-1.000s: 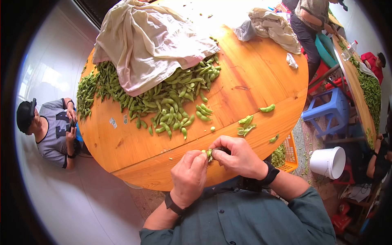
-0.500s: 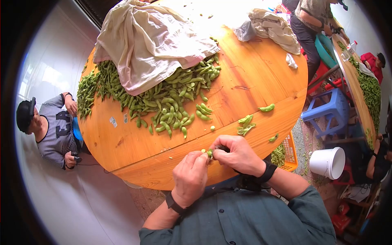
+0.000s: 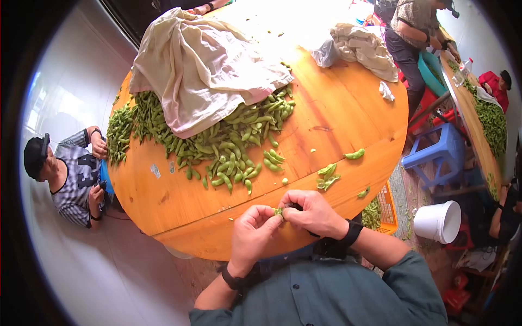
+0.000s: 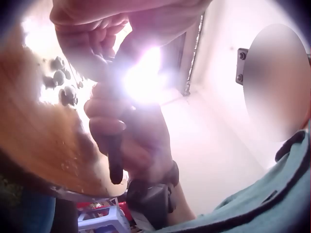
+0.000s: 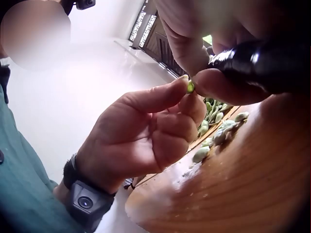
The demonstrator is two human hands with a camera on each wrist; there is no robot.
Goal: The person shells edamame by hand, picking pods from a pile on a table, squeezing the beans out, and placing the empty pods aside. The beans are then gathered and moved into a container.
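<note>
Close to the table's near edge, my left hand (image 3: 253,231) pinches a small green edamame bean (image 5: 190,87) between thumb and forefinger. My right hand (image 3: 316,214) meets it fingertip to fingertip. In the right hand lies a black, shiny, slim-handled tool (image 5: 257,63), its dark end (image 4: 115,162) sticking out below the fist in the left wrist view; its working tip is hidden. Beyond the hands lie opened pods (image 3: 328,176), a loose bean (image 3: 285,181) and a big heap of edamame pods (image 3: 228,146).
A pale cloth (image 3: 190,70) covers part of the heap on the round wooden table (image 3: 179,217). Another bundled cloth (image 3: 364,49) lies at the far right. Beside the table stand an orange crate (image 3: 387,206), a white bucket (image 3: 436,221) and a blue stool (image 3: 436,152). A person (image 3: 73,179) sits left.
The head view has tilted up slightly. Both hands stay together, the left one's fingers now spread more around the green piece. A small bean has appeared on the table beyond the opened pods.
</note>
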